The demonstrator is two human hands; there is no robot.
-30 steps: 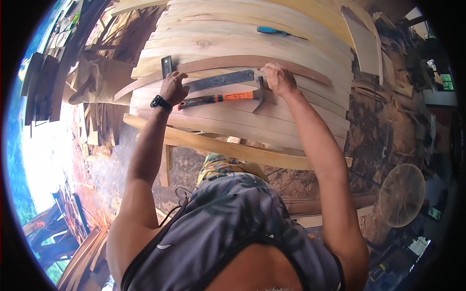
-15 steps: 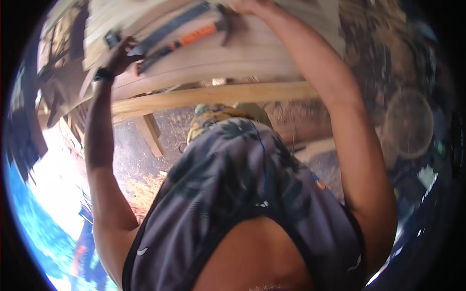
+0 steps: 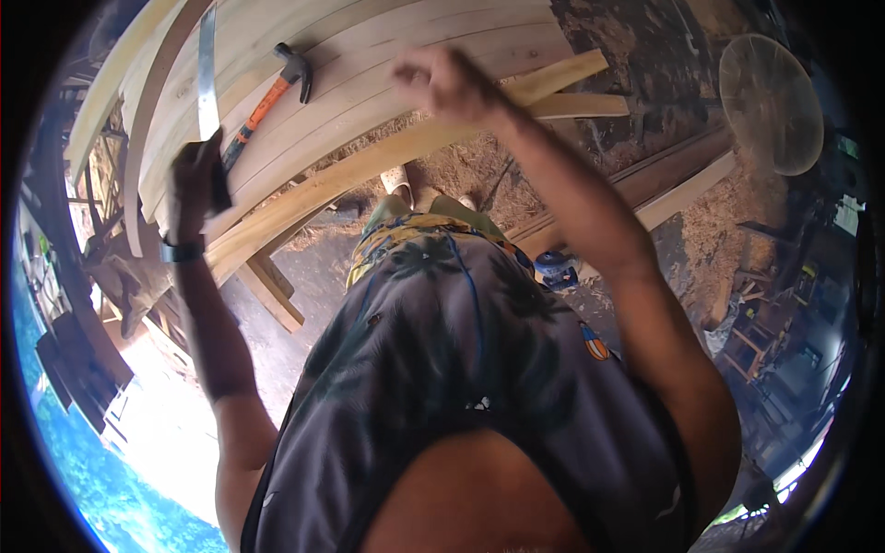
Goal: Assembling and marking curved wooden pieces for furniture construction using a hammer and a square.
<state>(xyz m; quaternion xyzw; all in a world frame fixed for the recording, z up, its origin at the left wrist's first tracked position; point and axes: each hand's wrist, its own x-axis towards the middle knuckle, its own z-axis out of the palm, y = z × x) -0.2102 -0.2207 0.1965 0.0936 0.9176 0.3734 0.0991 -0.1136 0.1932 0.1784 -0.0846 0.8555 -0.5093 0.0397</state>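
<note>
1. One hand, the left hand (image 3: 189, 184), grips the square (image 3: 208, 83) by its dark stock, blade pointing toward 12 o'clock.
2. The right hand (image 3: 447, 85), at 2 o'clock from the left, appears empty, fingers loosely curled, above the boards (image 3: 369, 69).
3. The hammer (image 3: 265, 108) lies unheld, between 1 and 2 o'clock from the left hand.
4. Seemingly done: boards laid edge to edge, strip (image 3: 144, 101) at the square's 9 o'clock. Whether marking or fixing is left, I cannot tell.

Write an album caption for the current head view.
Left hand holding a metal square beside an orange-and-black hammer, right hand above pale planks.
</note>
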